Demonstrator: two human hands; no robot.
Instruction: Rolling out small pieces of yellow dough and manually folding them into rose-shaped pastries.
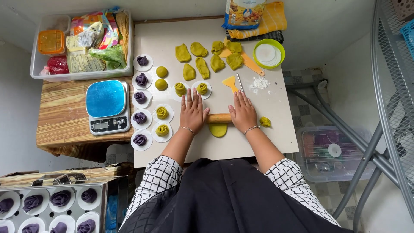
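Note:
My left hand (192,111) and my right hand (243,111) lie flat, palms down, on a wooden rolling pin (219,118). The pin rests across a flattened yellow-green dough disc (218,130) on the white board (250,146). A small yellow-green dough lump (265,122) sits just right of my right hand. Several yellow-green rose-shaped buns (162,113) on white paper rounds stand left of my left hand. Farther left, a column of purple rose buns (139,117) lines the board's edge.
Several raw yellow-green dough pieces (199,49) lie at the board's far side, with orange scrapers (230,82) and a green bowl of paper rounds (268,53). A blue kitchen scale (107,106) sits on a wooden table left. A steamer tray of purple buns (47,207) stands bottom left.

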